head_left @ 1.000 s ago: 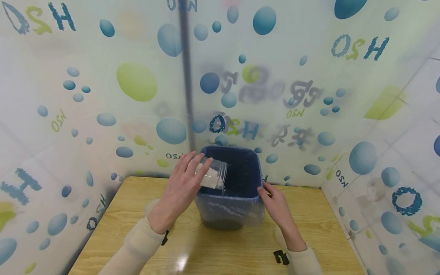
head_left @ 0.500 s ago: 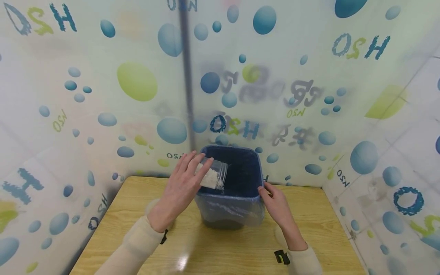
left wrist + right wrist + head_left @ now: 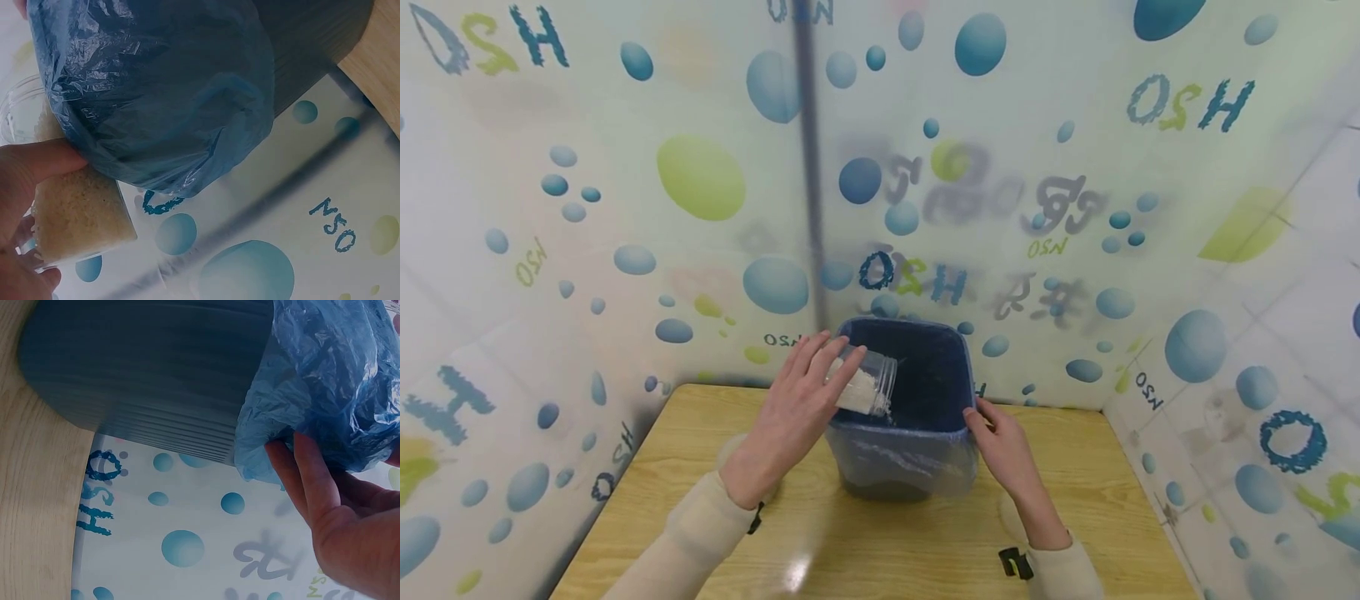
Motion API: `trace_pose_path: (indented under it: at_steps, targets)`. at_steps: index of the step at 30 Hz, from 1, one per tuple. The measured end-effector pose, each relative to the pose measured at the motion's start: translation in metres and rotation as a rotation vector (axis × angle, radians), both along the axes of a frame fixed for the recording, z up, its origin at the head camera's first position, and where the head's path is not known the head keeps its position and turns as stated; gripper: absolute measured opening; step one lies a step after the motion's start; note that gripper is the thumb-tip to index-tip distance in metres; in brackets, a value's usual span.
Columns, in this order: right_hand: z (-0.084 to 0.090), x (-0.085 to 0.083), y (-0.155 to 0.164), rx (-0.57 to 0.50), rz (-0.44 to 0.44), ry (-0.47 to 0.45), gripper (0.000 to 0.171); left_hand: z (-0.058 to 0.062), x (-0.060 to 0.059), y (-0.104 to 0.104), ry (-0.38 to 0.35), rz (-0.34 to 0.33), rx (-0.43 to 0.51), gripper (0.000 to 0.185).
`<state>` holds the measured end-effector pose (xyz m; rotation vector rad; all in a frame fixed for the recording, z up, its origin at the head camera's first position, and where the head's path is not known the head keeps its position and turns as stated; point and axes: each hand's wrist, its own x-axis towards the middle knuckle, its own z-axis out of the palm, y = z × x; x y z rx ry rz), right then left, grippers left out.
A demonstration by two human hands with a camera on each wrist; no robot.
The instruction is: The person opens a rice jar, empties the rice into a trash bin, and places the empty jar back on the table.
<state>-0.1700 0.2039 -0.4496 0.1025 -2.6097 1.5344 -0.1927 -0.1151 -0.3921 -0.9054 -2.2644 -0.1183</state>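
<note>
My left hand grips a clear jar of rice, its fingers spread over the side. The jar lies on its side, its mouth over the near left part of the opening of a dark blue trash bin. Some grains show at the jar's lip. A blue plastic bag lines the bin and folds down over its rim. At the bin's right rim, my right hand holds the edge through the bag, thumb on top; in the right wrist view its fingers press the bag's outside.
The bin stands on a wooden table near its back edge. Behind and at both sides hang pale curtains printed with blue and green drops. Black straps show by both wrists.
</note>
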Motion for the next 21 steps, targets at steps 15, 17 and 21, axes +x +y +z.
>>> trace_pose_path:
  at_steps: [15,17,21]
  targets:
    - [0.0019,0.0020,-0.0013,-0.010,-0.003,-0.022,0.052,0.0000,0.0015,0.0002,-0.001,0.000,-0.010,0.085]
    - [0.0019,0.0023,-0.0012,0.000,-0.002,-0.023,0.052,0.0000,0.0019,0.0004,0.003,-0.006,-0.013,0.082]
    - [0.0014,0.0032,-0.0007,0.017,-0.001,-0.025,0.053,-0.0003,0.0020,0.0004,0.013,-0.015,-0.014,0.073]
